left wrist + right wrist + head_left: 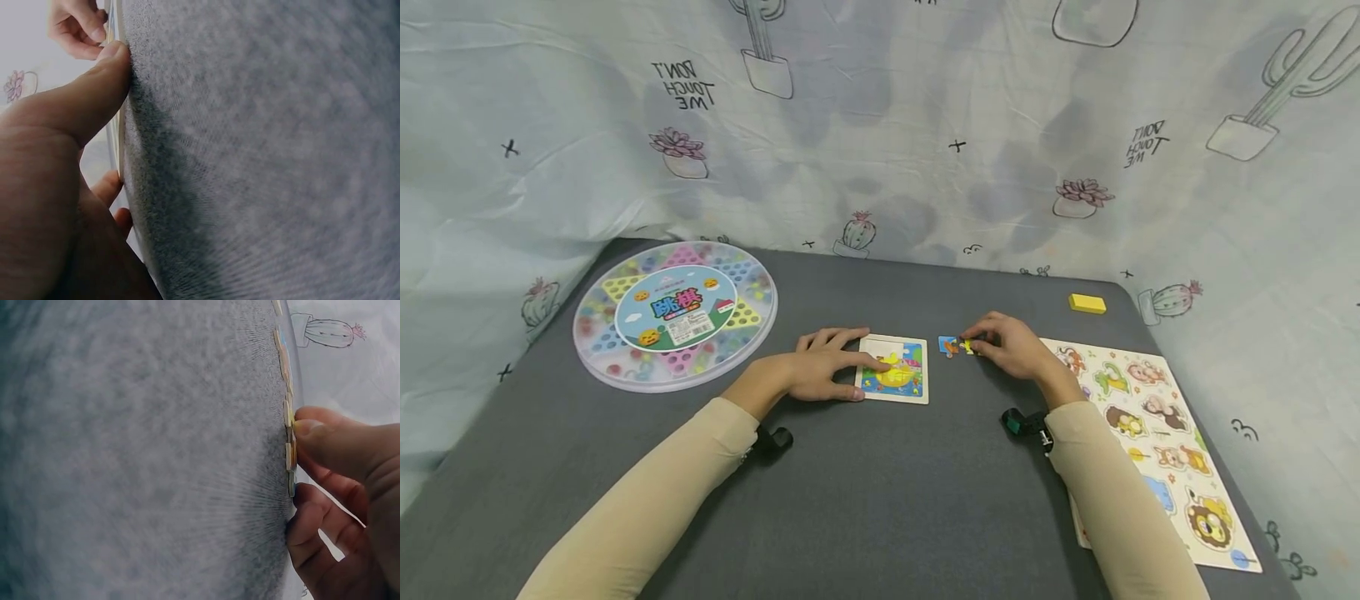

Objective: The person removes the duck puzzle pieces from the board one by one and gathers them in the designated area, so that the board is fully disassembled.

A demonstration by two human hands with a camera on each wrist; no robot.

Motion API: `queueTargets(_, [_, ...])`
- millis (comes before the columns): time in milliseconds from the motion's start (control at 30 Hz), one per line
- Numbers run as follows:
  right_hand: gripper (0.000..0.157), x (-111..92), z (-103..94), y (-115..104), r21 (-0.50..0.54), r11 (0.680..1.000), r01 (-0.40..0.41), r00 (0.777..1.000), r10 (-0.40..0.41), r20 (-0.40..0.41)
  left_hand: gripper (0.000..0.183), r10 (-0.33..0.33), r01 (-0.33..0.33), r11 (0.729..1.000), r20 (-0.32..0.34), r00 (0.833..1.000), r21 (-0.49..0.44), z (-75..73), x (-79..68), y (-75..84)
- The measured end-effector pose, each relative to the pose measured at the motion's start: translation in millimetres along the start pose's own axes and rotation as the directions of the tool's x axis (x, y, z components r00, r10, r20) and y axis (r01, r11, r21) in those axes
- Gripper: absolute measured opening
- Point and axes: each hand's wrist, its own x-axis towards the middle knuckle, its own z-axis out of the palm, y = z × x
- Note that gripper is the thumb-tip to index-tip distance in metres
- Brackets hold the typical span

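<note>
A small square jigsaw puzzle (891, 380) in a pale frame lies on the grey table, with a yellow figure on its picture and a blank pale patch at its upper left. My left hand (827, 367) rests over its left side, index finger extended onto the picture. In the left wrist view the thumb (115, 56) touches the frame's edge. To the right, my right hand (1006, 343) pinches a small yellow puzzle piece (967, 346) between thumb and index finger, close to the tabletop. A blue and orange piece (948, 345) lies just left of those fingertips.
A round Chinese checkers box (752, 354) sits at the back left. A board with animal pictures (1157, 417) lies under the right forearm. Toward the back right is a yellow block (1087, 303). A patterned cloth (880, 125) hangs behind the table.
</note>
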Motion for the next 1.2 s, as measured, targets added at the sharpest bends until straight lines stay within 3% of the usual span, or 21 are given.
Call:
queueTargets(667, [0.022, 4, 1.1, -20, 0.046, 0.999, 0.021, 1.000, -0.021, 0.000, 0.058, -0.020, 0.020, 1.000, 0.047, 0.999, -0.001, -1.8, -3.2, 6.2])
queueTargets(1000, [0.022, 11, 2.9, -35, 0.070, 0.995, 0.071, 0.997, -0.071, 0.002, 0.059, -0.015, 0.015, 1.000, 0.020, 1.000, -0.016, -2.6, 1.0, 12.8])
queueTargets(1200, [0.022, 19, 7.1, -41, 0.104, 0.987, 0.119, 0.992, -0.122, 0.016, 0.057, 0.029, -0.029, 1.000, 0.006, 1.000, 0.002, -1.7, 6.9, 18.8])
